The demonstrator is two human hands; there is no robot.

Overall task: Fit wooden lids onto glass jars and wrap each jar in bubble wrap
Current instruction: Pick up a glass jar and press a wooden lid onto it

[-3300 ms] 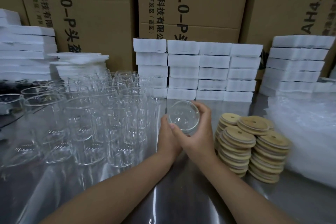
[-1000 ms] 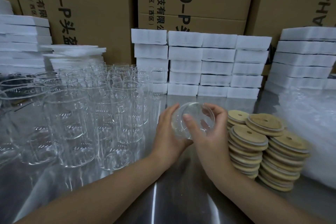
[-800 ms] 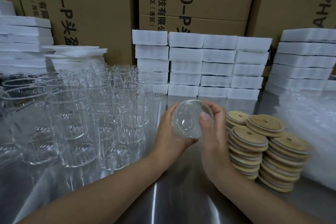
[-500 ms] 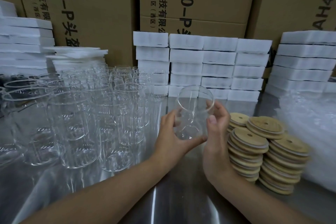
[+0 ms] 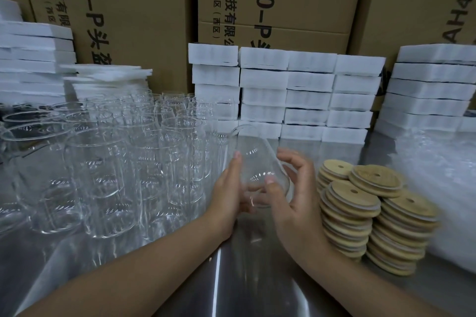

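A clear glass jar is held above the steel table, leaning with its open mouth up and to the left. My left hand holds it from the left side, fingers along its wall. My right hand grips it from the right, thumb across the front near its base. Stacks of round wooden lids with a centre hole stand just right of my right hand. Sheets of bubble wrap lie at the far right.
Several empty glass jars crowd the left half of the steel table. White foam blocks are stacked along the back in front of cardboard boxes, with more foam at the far left and right.
The jar has been turned in both hands: its round end faced me a second ago, now it stands nearly upright, tilted, mouth up. The hands stayed in about the same place.
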